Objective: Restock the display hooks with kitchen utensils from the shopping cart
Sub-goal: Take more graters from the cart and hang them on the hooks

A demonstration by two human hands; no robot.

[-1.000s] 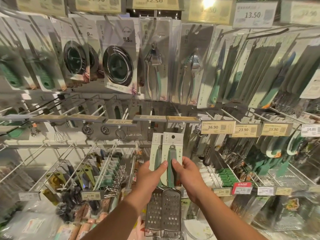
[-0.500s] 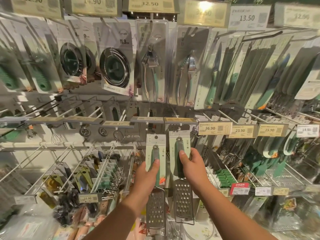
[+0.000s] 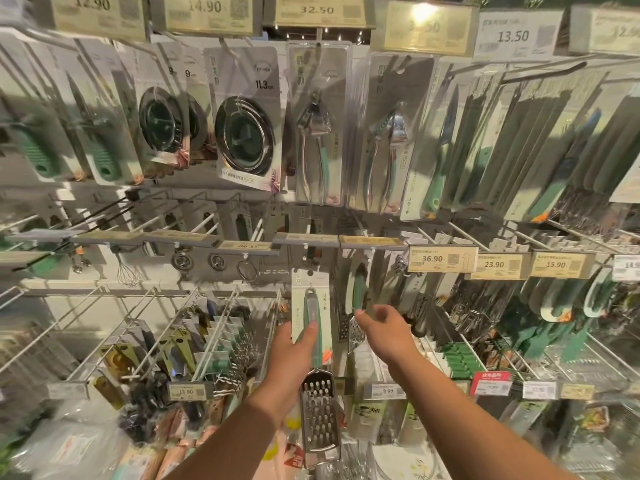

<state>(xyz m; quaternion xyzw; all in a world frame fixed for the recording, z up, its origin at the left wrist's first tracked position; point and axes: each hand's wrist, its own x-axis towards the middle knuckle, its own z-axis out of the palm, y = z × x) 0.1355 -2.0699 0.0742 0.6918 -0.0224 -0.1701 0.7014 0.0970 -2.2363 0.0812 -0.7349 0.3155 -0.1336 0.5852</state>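
Observation:
My left hand (image 3: 289, 358) grips a carded grater (image 3: 313, 341) by its green handle, thumb over the front; its steel blade hangs below my wrist, and the card's top reaches up under the middle row of display hooks (image 3: 306, 252). A second grater (image 3: 356, 299) with a green handle hangs blurred just to the right, behind the first. My right hand (image 3: 384, 332) is spread beside it, fingers loose, holding nothing. The shopping cart is out of view.
Carded sink strainers (image 3: 244, 133), shears (image 3: 317, 133) and knives hang on the top row. Price tags (image 3: 441, 259) line the middle rail. Wire hooks with small packaged tools (image 3: 194, 344) jut out at lower left; green utensils (image 3: 554, 306) hang at right.
My right hand has let go of the second grater, which now hangs at the hook. My left hand has lifted its grater slightly higher toward the rail.

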